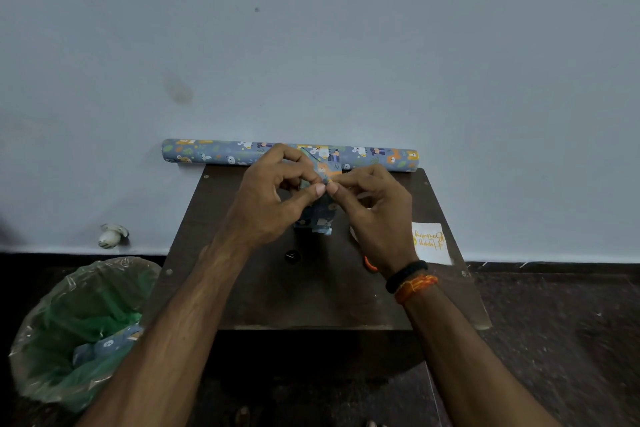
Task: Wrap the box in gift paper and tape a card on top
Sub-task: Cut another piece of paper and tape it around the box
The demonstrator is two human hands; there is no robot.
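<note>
A small dark brown wooden table (277,291) holds a patterned blue gift-paper roll (214,151) at its far edge and a white card with yellow lettering (431,243) on its right side.

Head view, steeply down over table (263,288)

The only writing stands on the white card (430,242), which lies on the dark worktop (263,291) just right of the right hand (377,215). Its yellow handwritten script appears upside down from this view and seems to read "Happy Birthday". The patterned paper shows animal pictures but no legible words.
</note>
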